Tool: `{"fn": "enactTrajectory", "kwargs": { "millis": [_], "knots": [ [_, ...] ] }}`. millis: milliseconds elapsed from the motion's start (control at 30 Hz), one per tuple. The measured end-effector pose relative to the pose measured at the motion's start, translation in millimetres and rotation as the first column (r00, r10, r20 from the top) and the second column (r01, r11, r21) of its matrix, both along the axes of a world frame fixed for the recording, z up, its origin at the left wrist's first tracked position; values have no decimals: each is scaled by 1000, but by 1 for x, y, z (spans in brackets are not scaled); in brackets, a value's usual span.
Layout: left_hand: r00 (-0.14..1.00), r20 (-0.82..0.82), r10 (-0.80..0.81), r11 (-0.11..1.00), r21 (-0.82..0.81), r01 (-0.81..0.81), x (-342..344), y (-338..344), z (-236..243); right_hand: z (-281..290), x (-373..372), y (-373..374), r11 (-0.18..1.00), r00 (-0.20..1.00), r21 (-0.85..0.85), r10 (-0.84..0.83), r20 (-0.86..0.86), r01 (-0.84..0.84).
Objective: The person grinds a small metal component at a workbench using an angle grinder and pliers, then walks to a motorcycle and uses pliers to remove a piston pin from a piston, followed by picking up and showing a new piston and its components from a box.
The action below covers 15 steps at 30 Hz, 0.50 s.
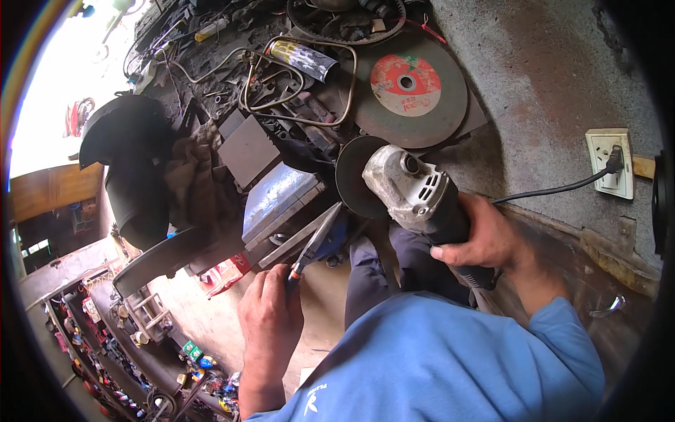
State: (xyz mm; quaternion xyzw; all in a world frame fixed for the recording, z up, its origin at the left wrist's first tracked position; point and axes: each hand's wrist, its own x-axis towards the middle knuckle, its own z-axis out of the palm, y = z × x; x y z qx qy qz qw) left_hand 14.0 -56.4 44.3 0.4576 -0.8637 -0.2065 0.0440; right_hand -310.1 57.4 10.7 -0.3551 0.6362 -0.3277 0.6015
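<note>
My right hand is wrapped round the dark body of an angle grinder with a worn, pale gear head. A dark disc sits at the grinder's head; I cannot tell whether it is spinning. Lower left, my left hand is closed on the blue-and-orange handle of a tool with a long, tapered metal blade. The blade points up toward the disc, with its tip a little short of it. Just left of the blade is a metal block with a bluish, shiny top.
A large grinding wheel with a red label lies at the back. Coiled cable, a spray can and loose tools clutter the dark bench. A black cord runs to a wall socket. At left stands a dark machine.
</note>
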Motion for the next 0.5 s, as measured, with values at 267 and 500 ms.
{"fn": "enactTrajectory", "kwargs": {
  "millis": [267,500],
  "knots": [
    [1000,-5,7,997,71,-7,-2,-3,4,1,6,-5,1000,999,-11,12,36,-11],
    [1000,-2,5,997,80,-5,-3,-3,6,0,6,-4,999,1000,-25,30,-8,-30]
  ]
}}
